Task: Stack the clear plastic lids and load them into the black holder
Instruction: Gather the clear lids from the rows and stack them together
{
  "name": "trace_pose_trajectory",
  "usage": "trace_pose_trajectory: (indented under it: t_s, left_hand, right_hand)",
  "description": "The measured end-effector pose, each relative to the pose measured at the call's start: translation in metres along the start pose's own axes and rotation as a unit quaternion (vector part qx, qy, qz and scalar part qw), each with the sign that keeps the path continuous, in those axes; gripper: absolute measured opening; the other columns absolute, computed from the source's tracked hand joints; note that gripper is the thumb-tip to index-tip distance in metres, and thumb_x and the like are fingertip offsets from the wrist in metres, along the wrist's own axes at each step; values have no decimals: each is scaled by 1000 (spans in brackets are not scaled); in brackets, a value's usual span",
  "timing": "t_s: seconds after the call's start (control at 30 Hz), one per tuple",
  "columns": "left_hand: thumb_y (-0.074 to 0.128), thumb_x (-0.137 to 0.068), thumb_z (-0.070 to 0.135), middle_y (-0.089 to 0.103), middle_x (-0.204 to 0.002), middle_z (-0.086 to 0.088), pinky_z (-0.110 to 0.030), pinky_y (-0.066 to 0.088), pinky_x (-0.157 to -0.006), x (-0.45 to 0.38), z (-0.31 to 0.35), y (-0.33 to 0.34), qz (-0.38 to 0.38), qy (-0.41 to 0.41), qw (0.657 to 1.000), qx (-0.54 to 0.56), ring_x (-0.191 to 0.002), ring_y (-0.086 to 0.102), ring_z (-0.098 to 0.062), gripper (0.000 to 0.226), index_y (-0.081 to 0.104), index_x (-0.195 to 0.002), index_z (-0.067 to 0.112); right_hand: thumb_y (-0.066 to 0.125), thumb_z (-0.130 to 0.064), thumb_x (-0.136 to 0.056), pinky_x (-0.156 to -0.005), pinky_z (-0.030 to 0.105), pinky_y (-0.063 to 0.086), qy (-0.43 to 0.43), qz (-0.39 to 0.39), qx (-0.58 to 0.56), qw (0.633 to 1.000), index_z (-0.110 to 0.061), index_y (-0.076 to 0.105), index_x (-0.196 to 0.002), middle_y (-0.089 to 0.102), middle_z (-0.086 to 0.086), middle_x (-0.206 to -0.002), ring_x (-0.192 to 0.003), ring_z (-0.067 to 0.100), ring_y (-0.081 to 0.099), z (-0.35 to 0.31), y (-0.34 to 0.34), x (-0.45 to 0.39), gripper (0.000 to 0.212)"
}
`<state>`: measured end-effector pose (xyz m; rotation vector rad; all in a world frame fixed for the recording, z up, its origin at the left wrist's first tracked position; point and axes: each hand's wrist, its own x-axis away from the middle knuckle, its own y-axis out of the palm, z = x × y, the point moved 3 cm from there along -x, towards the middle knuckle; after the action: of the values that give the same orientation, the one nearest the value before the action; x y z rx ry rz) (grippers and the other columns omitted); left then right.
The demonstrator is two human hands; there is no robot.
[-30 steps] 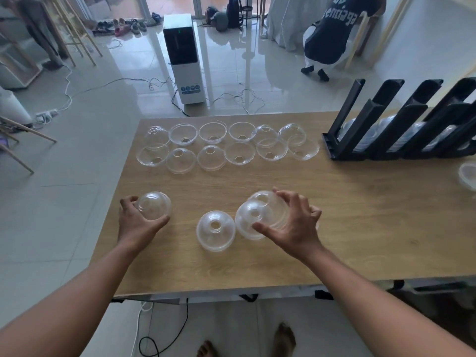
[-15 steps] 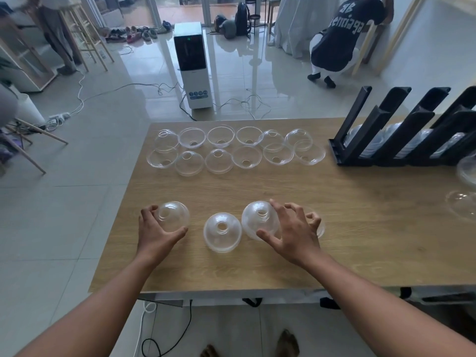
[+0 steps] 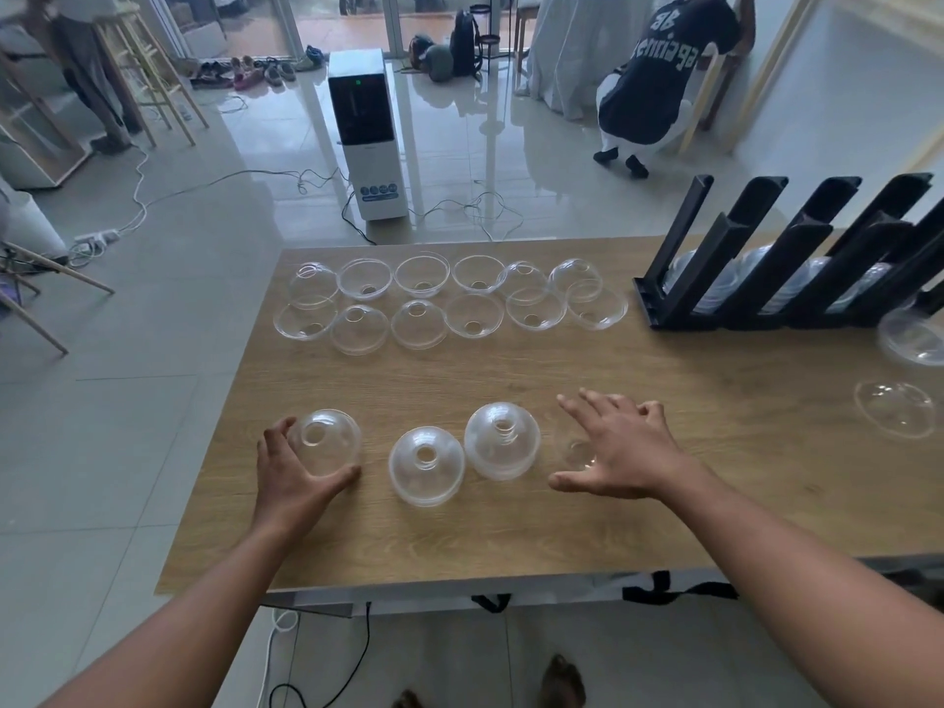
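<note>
Right hand has let go of the middle stack, fingers spread wide. Left hand keeps its grip curled round a lid. Stacking continues.

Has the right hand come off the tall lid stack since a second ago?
Yes. The right hand has let go and shifted right of the tall lid stack, which now stands alone on the table.
</note>
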<state>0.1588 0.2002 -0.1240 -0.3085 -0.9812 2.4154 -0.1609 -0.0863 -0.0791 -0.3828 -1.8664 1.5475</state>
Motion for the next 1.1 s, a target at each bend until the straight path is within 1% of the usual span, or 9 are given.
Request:
trace_pose_trajectory:
  t_s: [0.2,0.33,0.47,0.53,0.63,0.73,0.83,0.97,1.1]
  left_hand:
    - [98,-53,44,42,-145,-11,-35,41,-104,9,-4,-8,21,-22,998,56,-131,46,-24,116,28,-142,23]
    - [94,-51,54,40,-149,-11,-37,38,-110,23,-7,-13,31,-44,993,105,-137,43,-23,118,28,-144,23]
    - [86,-52,69,34,-153,-10,-39,34,-112,40,-3,-18,50,-57,990,117,-144,34,-24,121,26,-146,22]
    - [82,-55,68,35,-149,-8,-39,35,-109,49,10,-23,76,-23,993,93,-141,35,-24,113,29,-144,22]
    - [79,-63,61,40,-143,-5,-27,34,-105,61,52,-25,102,126,985,53,-132,38,-20,96,39,-138,18]
    - [84,-69,53,51,-133,-3,-20,37,-105,69,104,-11,73,234,969,22,-124,44,-16,81,50,-131,12]
    - [86,-68,53,54,-125,11,-22,43,-95,71,152,10,12,247,968,35,-117,47,-10,77,55,-129,17]
    - [80,-69,67,54,-135,11,-24,38,-100,62,188,38,-106,186,975,56,-128,43,-10,94,47,-144,22]
    - [82,-76,54,60,-140,1,-34,46,-104,48,198,41,-139,174,971,87,-128,55,-13,86,43,-147,26]
  right_hand:
    - [53,-90,-71,-114,53,29,0,-68,4,998,-45,16,-159,41,-4,-158,-143,21,40,6,-5,0,106]
    - [28,-108,-62,-100,46,47,3,-79,-10,997,-49,19,-158,50,0,-150,-132,24,54,9,-22,1,113]
    - [4,-107,-65,-89,44,48,1,4,-2,1000,-43,39,-150,57,-5,-149,-126,26,59,2,-53,-4,112]
    - [2,-101,-72,-82,43,43,-11,34,11,999,-40,44,-145,64,-3,-141,-119,27,63,-4,-68,-7,104]
    - [4,-95,-78,-80,42,43,-32,55,27,998,-39,44,-142,68,-3,-133,-114,26,64,-18,-85,-11,93]
    - [13,-93,-80,-83,43,46,-43,50,-8,998,-40,41,-142,65,-6,-135,-116,24,63,-39,-98,-14,86]
    - [38,-93,-75,-90,46,49,-49,10,-168,985,-43,40,-138,60,-6,-136,-114,18,61,-57,-104,-18,80]
    - [74,-81,-67,-93,38,54,-73,10,-436,897,-42,40,-127,58,-3,-127,-112,12,63,-74,-98,-18,80]
    - [88,-62,-64,-99,43,57,-78,54,-545,833,-33,41,-122,62,3,-126,-114,12,67,-76,-75,-12,80]
